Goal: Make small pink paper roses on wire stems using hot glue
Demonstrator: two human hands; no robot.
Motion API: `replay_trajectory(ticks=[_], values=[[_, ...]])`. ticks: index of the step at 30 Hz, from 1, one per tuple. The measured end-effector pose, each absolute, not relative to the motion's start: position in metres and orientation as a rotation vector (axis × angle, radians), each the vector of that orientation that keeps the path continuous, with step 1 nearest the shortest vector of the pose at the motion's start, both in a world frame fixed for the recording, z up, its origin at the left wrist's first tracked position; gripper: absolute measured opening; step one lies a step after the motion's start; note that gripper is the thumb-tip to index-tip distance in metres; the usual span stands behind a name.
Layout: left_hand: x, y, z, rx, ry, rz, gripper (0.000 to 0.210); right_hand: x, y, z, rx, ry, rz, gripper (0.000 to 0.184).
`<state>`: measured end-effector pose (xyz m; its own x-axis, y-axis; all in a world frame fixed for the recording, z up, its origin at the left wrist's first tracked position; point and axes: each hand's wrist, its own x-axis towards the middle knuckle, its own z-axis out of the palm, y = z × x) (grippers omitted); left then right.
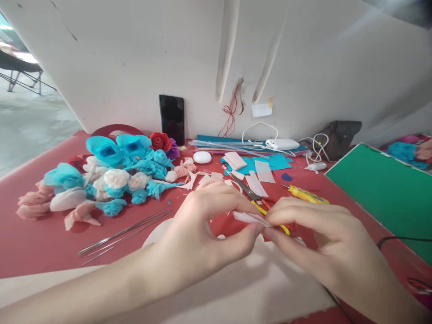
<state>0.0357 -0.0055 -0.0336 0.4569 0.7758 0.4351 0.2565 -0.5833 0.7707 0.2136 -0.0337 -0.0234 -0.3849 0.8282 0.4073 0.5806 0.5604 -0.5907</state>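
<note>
A small folded piece of pale paper (pixel 250 218) is pinched between my two hands, above the front of the table. My left hand (pixel 216 225) holds its near edge with thumb and forefinger. At the other end, the thumb and forefinger of my right hand (pixel 313 234) close on it too, the fingertips of both hands almost meeting. Just behind the paper lie scissors (pixel 249 189) with red and yellow handles, partly covered by my hands. Beyond my right hand rests a yellow tool (pixel 308 195) with a thin tip. Cut pale paper pieces (pixel 264 172) and blue sheets (pixel 280 161) are scattered behind.
Blue, white and pink paper flowers (pixel 116 177) pile up on the left, with thin metal wires (pixel 124 231) before them. A phone (pixel 172 119) leans on the wall near a white case (pixel 202 157). A green board (pixel 381 193) stands right. Pale sheet (pixel 209 297) lies under my arms.
</note>
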Motion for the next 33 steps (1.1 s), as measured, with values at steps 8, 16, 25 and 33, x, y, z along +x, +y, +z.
replay_trajectory(ticks=[8,16,25,33], values=[[0.038,-0.004,-0.031,2.007,0.91,0.909,0.01,0.223,-0.032,-0.021,-1.315,-2.148,0.762,0.014],[0.039,-0.004,-0.036,2.032,0.999,0.779,0.01,0.229,-0.026,-0.024,-1.353,-2.145,0.909,0.017],[0.037,-0.005,-0.036,2.003,0.964,0.815,0.009,0.232,-0.021,-0.022,-1.3,-2.154,0.961,0.017],[0.037,-0.004,-0.038,1.999,0.969,0.783,0.01,0.229,-0.022,-0.018,-1.331,-2.109,1.022,0.016]])
